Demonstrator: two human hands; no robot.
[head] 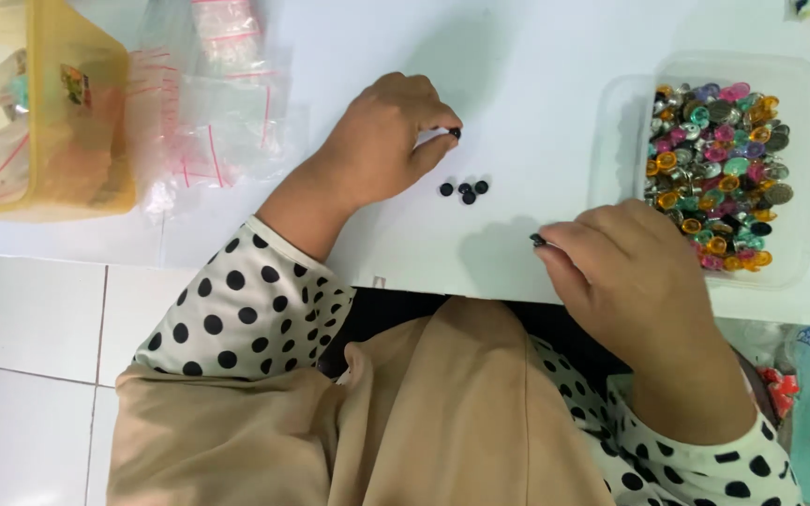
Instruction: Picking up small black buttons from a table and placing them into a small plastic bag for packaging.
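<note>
Buttons, small and black, were the things both hands worked with on the white table (536,56). At the far left stood a yellow plastic box (67,122), and beside it lay a heap of clear zip bags (217,103) with red lines, well apart from the hands. The left hand (382,141) was curled, and its thumb and forefinger pinched one black button (455,133) just above the table surface. Below and a little to the right of it lay a small group of four black buttons (464,190), close together and free on the table. Further right, the right hand (625,272) was also curled, and its fingertips held another dark button (538,241) near the front edge of the table. Behind this hand stood a clear plastic tray (803,84) full of mixed buttons (719,173) in gold, pink, green, silver and black. In my judgement, the main risk was with the button in the right hand: it was gripped only at its edge and so near the table edge that a slip could send it onto the person's lap or the tiled floor (39,337). The loose group could also scatter if a sleeve or the left wrist brushed over it, because nothing kept those buttons in place. The right forearm lay just beside the tray, so a quick movement could push it and spill buttons.
</note>
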